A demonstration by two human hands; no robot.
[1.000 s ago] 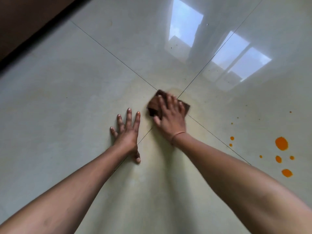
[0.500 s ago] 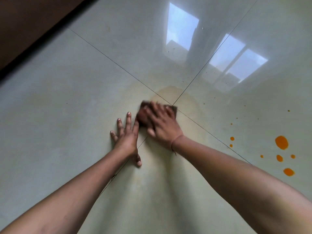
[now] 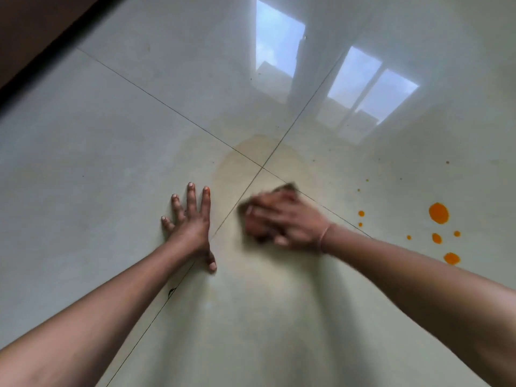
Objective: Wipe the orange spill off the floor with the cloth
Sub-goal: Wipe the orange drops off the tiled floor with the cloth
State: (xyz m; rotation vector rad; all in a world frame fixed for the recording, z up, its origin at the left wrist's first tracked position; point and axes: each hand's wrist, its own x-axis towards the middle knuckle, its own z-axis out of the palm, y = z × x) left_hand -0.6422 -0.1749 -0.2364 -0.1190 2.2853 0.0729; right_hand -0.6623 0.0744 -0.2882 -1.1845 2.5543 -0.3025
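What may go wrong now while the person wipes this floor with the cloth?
1. The orange drops lie well to the right of the cloth, so wiping near the tile joint may miss them.
2. A yellowish film covers the floor around the cloth, so the cloth may only spread the stain.
3. The left hand presses flat on glossy, perhaps wet tile and might slip.

Soft daylight; bright window reflections [image 3: 363,88] glare on the glossy floor [image 3: 83,163]. The right hand [image 3: 284,219] is motion-blurred; edges bend.
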